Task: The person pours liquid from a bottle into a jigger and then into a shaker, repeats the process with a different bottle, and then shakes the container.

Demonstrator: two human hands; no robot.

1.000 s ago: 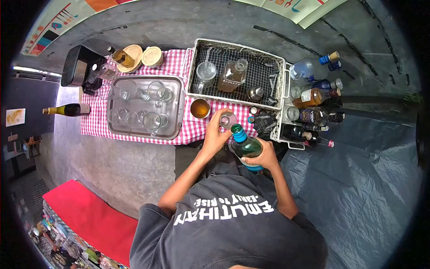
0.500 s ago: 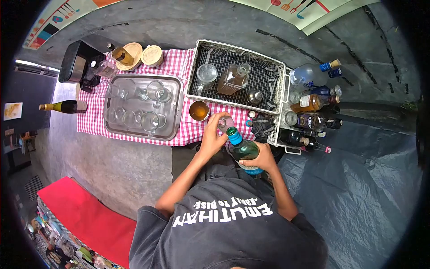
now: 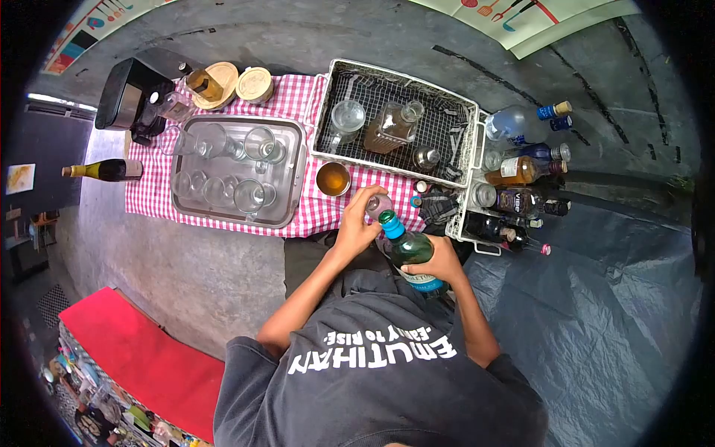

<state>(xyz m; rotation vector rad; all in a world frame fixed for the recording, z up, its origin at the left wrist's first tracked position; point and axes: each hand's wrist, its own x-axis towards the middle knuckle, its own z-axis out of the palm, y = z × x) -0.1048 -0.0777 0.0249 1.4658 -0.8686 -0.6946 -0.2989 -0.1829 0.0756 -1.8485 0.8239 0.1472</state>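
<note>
My right hand (image 3: 438, 262) is wrapped round a green bottle (image 3: 411, 249) with a blue neck band and a pale and blue label. The bottle leans, its open mouth towards the table. My left hand (image 3: 359, 223) holds a small clear glass (image 3: 378, 205) at the front edge of the checked cloth, right by the bottle's mouth. A bowl of amber liquid (image 3: 333, 179) sits just beyond my left hand. Small bottle caps (image 3: 415, 201) lie to the right of the glass.
On the pink checked cloth (image 3: 149, 197), a metal tray (image 3: 287, 216) bears several glass mugs. A wire basket (image 3: 320, 134) holds a jug, a mug and a shaker. Several bottles (image 3: 512, 170) stand at the right. A dark bottle (image 3: 112, 170) is at the left.
The whole view has shifted slightly. Both hands keep their hold, and the bottle and glass stay close together in nearly the same pose.
</note>
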